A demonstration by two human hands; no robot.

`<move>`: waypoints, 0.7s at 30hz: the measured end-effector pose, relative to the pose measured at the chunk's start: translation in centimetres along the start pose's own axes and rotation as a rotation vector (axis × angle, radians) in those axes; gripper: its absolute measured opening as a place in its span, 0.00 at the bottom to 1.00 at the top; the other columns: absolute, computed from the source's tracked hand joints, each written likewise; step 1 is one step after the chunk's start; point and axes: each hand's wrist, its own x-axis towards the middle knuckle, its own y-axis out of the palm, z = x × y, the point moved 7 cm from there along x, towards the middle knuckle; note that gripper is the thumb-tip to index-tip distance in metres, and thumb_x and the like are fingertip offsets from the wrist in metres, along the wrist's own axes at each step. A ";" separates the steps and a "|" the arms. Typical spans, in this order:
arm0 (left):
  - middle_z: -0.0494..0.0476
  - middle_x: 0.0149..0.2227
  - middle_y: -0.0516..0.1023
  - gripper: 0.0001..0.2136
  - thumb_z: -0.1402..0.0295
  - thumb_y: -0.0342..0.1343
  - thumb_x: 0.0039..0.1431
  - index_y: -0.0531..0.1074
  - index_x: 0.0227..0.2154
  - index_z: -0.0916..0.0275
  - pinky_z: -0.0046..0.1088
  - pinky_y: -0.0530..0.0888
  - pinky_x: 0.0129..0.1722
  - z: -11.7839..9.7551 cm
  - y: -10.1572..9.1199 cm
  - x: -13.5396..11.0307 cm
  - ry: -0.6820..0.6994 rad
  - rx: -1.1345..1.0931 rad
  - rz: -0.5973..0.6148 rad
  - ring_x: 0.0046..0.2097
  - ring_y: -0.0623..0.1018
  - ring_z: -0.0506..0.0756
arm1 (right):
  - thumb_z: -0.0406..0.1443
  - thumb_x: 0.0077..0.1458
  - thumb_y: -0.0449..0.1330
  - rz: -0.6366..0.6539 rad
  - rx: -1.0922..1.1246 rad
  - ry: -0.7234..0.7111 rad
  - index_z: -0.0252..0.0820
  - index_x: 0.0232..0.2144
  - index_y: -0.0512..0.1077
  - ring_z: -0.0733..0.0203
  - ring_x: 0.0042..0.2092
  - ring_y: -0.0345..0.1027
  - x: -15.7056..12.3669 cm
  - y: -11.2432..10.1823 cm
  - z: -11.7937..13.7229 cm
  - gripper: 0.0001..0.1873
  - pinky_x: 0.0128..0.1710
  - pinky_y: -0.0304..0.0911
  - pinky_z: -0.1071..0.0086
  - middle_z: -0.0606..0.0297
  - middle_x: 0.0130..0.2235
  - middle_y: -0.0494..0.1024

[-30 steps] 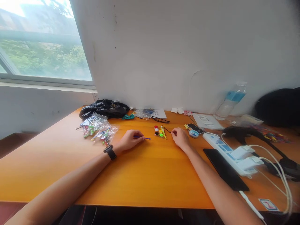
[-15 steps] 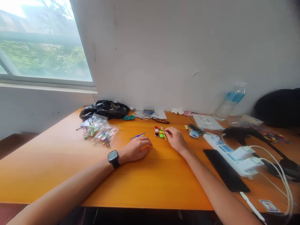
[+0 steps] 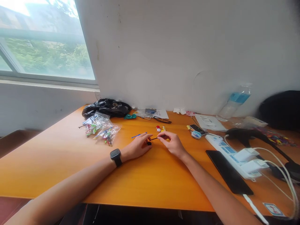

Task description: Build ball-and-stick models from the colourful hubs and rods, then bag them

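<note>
My right hand (image 3: pixel 172 143) pinches a thin black stick (image 3: pixel 153 138) between thumb and fingertips, its far end pointing toward my left hand (image 3: pixel 139 146). The left hand rests low over the table, with a small round black disc (image 3: pixel 149 143) held between its thumb and fingers. Behind the left fingers lies a blue stick (image 3: pixel 136 136), partly hidden. Beyond the right hand are a red disc (image 3: pixel 157 127), a white disc (image 3: pixel 158 130) and yellow sticks (image 3: pixel 164 128); the fingers cover part of this group.
Clear bags of colourful small parts (image 3: pixel 103 129) lie left, before a black plastic bag (image 3: pixel 106 107). Glasses (image 3: pixel 162 120) are at the back. On the right are a power strip (image 3: pixel 225 150) with chargers, a black phone (image 3: pixel 228 172), a bottle (image 3: pixel 235 101) and a round white-blue case (image 3: pixel 196 134).
My right hand has drawn the black stick from the disc group toward my left hand. The black disc has moved from that group to the left fingers. The view has shifted slightly.
</note>
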 end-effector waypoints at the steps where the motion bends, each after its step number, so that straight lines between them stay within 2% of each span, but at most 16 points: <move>1: 0.58 0.49 0.78 0.21 0.67 0.62 0.64 0.71 0.59 0.57 0.32 0.79 0.45 0.0 -0.1 0.1 -0.003 -0.026 -0.005 0.42 0.80 0.55 | 0.40 0.61 0.66 0.017 0.023 0.008 0.43 0.37 0.81 0.55 0.40 0.79 -0.2 0.4 0.0 0.07 0.44 0.73 0.63 0.61 0.39 0.86; 5: 0.57 0.46 0.80 0.19 0.65 0.64 0.63 0.74 0.56 0.58 0.30 0.78 0.43 0.0 -0.4 0.2 -0.003 -0.126 -0.010 0.40 0.80 0.54 | 0.37 0.63 0.64 0.089 0.036 -0.042 0.46 0.41 0.83 0.54 0.46 0.80 -0.9 1.9 0.4 0.08 0.50 0.73 0.61 0.61 0.44 0.86; 11: 0.55 0.39 0.83 0.05 0.66 0.63 0.65 0.79 0.42 0.59 0.29 0.76 0.43 -0.2 -0.1 0.3 0.025 -0.139 0.024 0.40 0.80 0.55 | 0.36 0.66 0.62 0.191 0.022 -0.171 0.46 0.39 0.83 0.55 0.43 0.79 -1.5 3.7 0.5 0.08 0.48 0.73 0.62 0.61 0.40 0.85; 17: 0.53 0.37 0.83 0.05 0.67 0.67 0.61 0.79 0.37 0.61 0.26 0.75 0.39 0.2 -0.5 0.2 -0.050 -0.167 -0.009 0.37 0.80 0.53 | 0.33 0.65 0.61 0.205 0.032 -0.201 0.45 0.39 0.84 0.56 0.42 0.78 -1.6 4.2 0.3 0.09 0.45 0.71 0.64 0.60 0.41 0.84; 21: 0.53 0.36 0.83 0.04 0.68 0.67 0.60 0.79 0.36 0.61 0.26 0.74 0.38 -0.1 -0.5 0.2 -0.033 -0.146 0.003 0.36 0.79 0.52 | 0.28 0.61 0.61 0.205 -0.025 -0.191 0.44 0.37 0.82 0.58 0.42 0.75 -1.6 4.2 0.7 0.10 0.45 0.69 0.65 0.60 0.41 0.81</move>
